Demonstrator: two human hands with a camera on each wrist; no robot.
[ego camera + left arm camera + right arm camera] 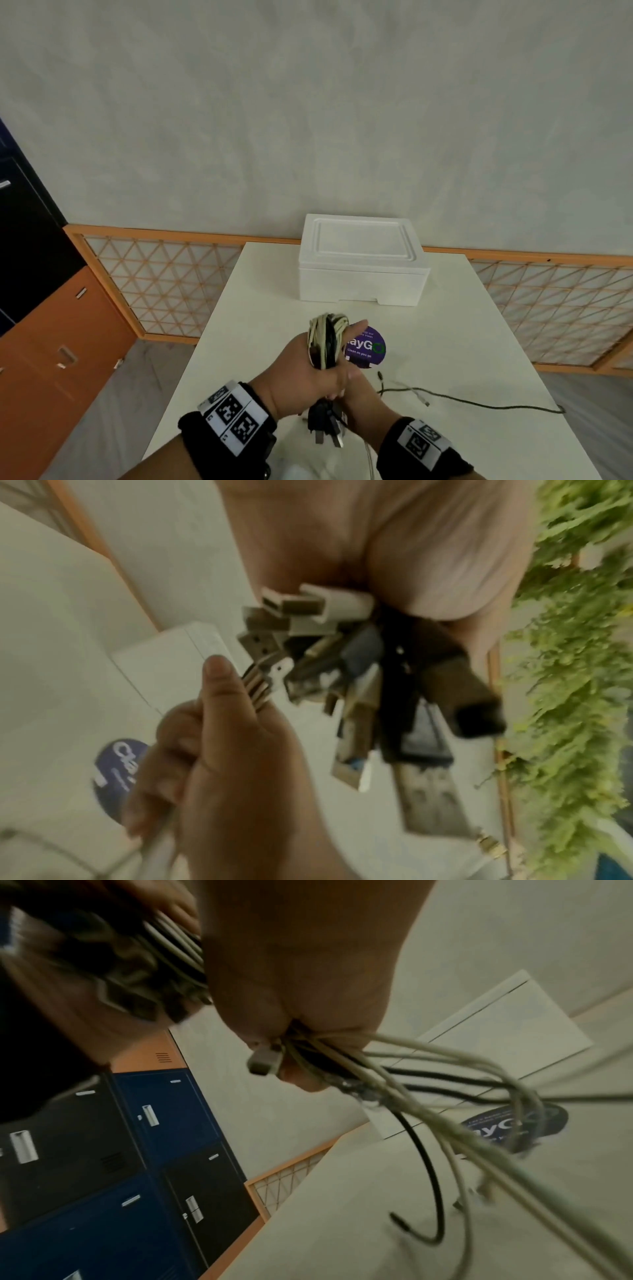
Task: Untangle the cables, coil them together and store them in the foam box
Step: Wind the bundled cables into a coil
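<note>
Left hand [308, 363] grasping coiled cable bundle [327, 337] above near centre of white table [462, 342], plugs [329, 669] hanging below; right hand [356, 390] clenched round loose cable strands [428, 1096] trailing right; lidded foam box [363, 260] at far edge.

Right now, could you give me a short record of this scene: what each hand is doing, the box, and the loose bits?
left hand: grips the coiled cables, plugs hanging below
right hand: grips the trailing cable strands
foam box: on the white table, lid on, behind the hands
loose cable ends: lying on the table, right of the hands
round purple sticker: on the table, partly hidden
</note>
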